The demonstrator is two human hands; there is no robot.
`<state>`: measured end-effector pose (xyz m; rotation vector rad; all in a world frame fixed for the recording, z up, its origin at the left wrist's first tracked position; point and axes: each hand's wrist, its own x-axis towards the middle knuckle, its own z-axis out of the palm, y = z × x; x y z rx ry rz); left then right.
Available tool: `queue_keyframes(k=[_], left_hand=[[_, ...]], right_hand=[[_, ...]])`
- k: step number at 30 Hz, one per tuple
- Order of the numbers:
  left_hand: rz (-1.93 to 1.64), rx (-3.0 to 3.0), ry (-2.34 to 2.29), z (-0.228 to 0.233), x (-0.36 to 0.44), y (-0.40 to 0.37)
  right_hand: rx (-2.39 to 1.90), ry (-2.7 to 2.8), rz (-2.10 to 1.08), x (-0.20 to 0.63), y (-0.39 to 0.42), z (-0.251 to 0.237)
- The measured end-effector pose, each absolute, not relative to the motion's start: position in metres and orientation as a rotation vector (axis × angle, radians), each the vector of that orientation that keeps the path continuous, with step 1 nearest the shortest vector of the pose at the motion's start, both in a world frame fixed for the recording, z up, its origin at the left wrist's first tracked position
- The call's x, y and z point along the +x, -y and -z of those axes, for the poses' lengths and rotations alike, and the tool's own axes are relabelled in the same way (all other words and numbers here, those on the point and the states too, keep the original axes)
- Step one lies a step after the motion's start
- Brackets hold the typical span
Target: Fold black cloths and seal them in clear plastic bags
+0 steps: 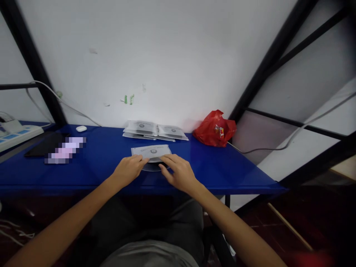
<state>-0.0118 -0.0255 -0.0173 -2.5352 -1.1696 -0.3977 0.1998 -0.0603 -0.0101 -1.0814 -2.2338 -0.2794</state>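
A flat grey-white packet [151, 151] with a small round emblem lies on the blue table [111, 167] right in front of me. My left hand [128, 170] rests on its near left corner, fingertips pressing the edge. My right hand [178, 171] covers its near right corner, fingers bent onto it. Under the packet's near edge a clear round rim shows between my hands. Farther back, by the wall, two stacks of similar packets [154, 130] lie side by side.
A red plastic bag [214, 129] sits at the table's back right. A black tablet [46, 144], a white earbud case [81, 128] and a power strip [19, 134] lie to the left. Black metal frame bars rise on both sides; a cable trails off to the right.
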Motion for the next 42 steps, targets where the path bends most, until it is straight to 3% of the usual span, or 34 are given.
queue_keyframes(k=[8, 13, 22, 29, 36, 42], left_hand=[[0.497, -2.875, 1.181, 0.025, -0.036, 0.024], [0.382, -2.812, 1.148, 0.031, -0.04, 0.017], [0.188, -2.574, 1.052, 0.028, -0.03, 0.016], [0.612, -2.692, 0.953, 0.007, -0.026, 0.016], [1.277, -2.761, 1.031, 0.004, -0.035, 0.026], [1.485, -2.694, 1.079, 0.007, -0.039, 0.028]], right_hand=[[-1.155, 2.466, 0.016, 0.221, 0.042, 0.033], [-1.189, 2.493, -0.078, 0.221, 0.043, 0.031], [-1.175, 2.443, 0.025, 0.217, 0.037, 0.03], [-0.904, 2.41, 0.242, 0.187, 0.027, 0.011], [-0.738, 2.298, 0.077, 0.175, 0.024, 0.0], [-0.748, 2.222, -0.078, 0.174, 0.029, -0.002]])
